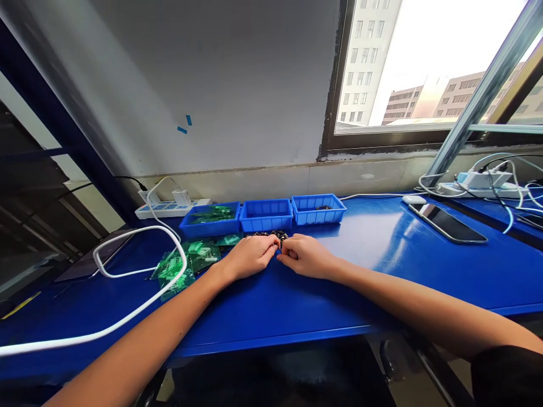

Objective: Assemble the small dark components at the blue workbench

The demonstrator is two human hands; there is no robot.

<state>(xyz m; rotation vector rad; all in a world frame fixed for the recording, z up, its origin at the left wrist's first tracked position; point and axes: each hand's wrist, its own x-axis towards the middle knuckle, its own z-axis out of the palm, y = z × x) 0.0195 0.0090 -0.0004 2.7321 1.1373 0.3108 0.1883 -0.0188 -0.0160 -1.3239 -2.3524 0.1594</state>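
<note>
My left hand point(253, 255) and my right hand point(309, 255) meet over the blue table point(263, 305), their fingertips pinched close together. Whatever the fingers hold is too small and covered to make out. Just behind them lies a pile of small dark parts point(278, 233), partly hidden by my hands. Beyond the pile stand a left blue bin point(210, 228) with green pieces inside, a middle blue bin point(266, 226) and a right blue bin point(320, 216) with a few small dark parts. Green plastic bags point(178, 268) lie beside my left forearm.
A thick white cable point(106, 333) loops over the table at left, near a power strip point(169, 208). At right lie a phone point(447, 222), a small white case point(413, 199) and another power strip with tangled cables point(487, 180). A metal post point(479, 90) rises by the window.
</note>
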